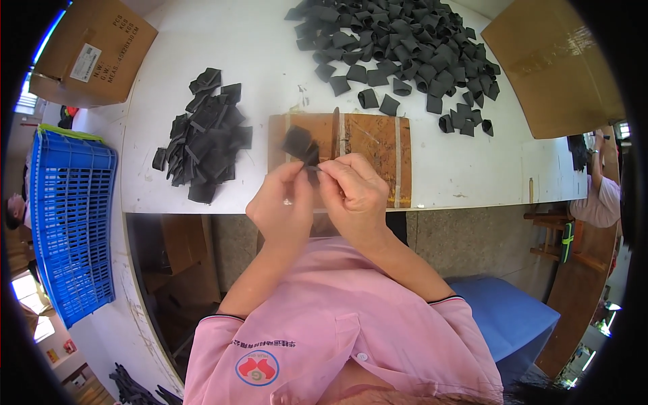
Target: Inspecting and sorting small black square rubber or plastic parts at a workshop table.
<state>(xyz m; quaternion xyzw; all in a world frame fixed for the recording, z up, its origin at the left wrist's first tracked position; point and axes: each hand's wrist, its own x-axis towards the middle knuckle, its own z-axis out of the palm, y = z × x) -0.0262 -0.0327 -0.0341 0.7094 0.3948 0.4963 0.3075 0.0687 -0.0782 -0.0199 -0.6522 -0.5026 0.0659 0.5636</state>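
My left hand (282, 204) and my right hand (355, 194) meet over the front of a worn wooden board (378, 152). Fingertips of both are pinched on a small black fabric piece (297, 142), which sticks up beyond them and is somewhat blurred. A thin upright brown piece (335, 131) stands on the board just past my right hand. Left of the board lies a heap of flat black fabric pieces (214, 138). Farther off to the right spreads a large pile of short black fabric tubes (405, 57).
Cardboard boxes stand at the far left (94, 54) and far right (560, 64) of the white table (256, 81). A blue plastic basket (74, 223) is at the left, a blue-covered seat (503, 314) at lower right. Another person (601, 199) sits at the right edge.
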